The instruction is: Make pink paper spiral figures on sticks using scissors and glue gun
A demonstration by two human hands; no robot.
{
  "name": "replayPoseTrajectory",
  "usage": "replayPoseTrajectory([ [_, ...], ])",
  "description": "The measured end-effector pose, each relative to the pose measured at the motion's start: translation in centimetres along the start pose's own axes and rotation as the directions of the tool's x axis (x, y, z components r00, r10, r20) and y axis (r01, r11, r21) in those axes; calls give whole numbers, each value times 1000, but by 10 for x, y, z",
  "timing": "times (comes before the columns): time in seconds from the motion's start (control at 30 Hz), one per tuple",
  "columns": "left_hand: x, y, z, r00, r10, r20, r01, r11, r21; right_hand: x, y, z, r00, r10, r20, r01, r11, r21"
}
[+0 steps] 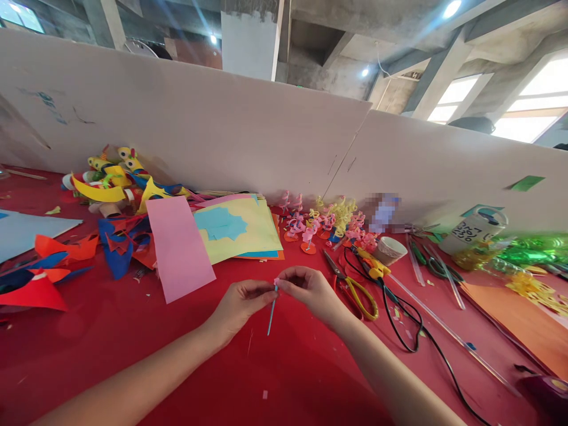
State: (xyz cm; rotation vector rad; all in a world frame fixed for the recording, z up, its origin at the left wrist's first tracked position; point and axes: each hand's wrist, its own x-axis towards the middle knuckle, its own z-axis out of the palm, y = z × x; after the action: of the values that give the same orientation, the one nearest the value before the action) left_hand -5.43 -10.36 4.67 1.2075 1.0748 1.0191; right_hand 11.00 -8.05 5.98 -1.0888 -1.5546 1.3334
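Note:
Over the middle of the red table, my left hand (245,302) and my right hand (310,291) meet at the top of a thin blue stick (271,316). A small piece of pink paper (277,282) sits at the stick's upper end, pinched by my right fingertips. My left thumb and fingers close on the stick just below it. The stick hangs down, slightly tilted. Left of my hands lies a sheet of pink paper (180,251). Beyond them stand several small pink curled-paper flowers (309,231) on round orange bases.
Scissors with yellow and red handles (359,296) lie right of my hands, near a yellow glue gun (373,263) with a black cord and a paper cup (390,250). Colored paper sheets (231,248) are stacked behind. A white board (186,130) rises at the table's back.

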Motion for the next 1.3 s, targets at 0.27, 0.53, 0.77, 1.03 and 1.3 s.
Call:
replayPoseTrajectory([
  [0.27, 1, -1, -1, 998, -45, 32, 45, 999, -11, 0, -1, -5, 1000, -2, 30, 2, 1000, -9],
  [0.53, 0, -3, -1, 993, -78, 91, 86, 992, -87, 0, 2, -3, 998, 49, 24, -50, 998, 32],
  [0.77, 1, -5, -2, 988, -121, 98, 132, 985, -109, 2, 6, -4, 999, 45, -3, -45, 999, 15],
  [1.03, 2, -6, -1, 982, -146, 119, 164, 974, -155, 3, 8, -5, 999, 47, -16, -47, 999, 15],
  [1.3, 1, -6, -1, 979, -162, 122, 181, 968, -174, 1, 3, -8, 1000, 12, 20, -11, 1000, -10],
])
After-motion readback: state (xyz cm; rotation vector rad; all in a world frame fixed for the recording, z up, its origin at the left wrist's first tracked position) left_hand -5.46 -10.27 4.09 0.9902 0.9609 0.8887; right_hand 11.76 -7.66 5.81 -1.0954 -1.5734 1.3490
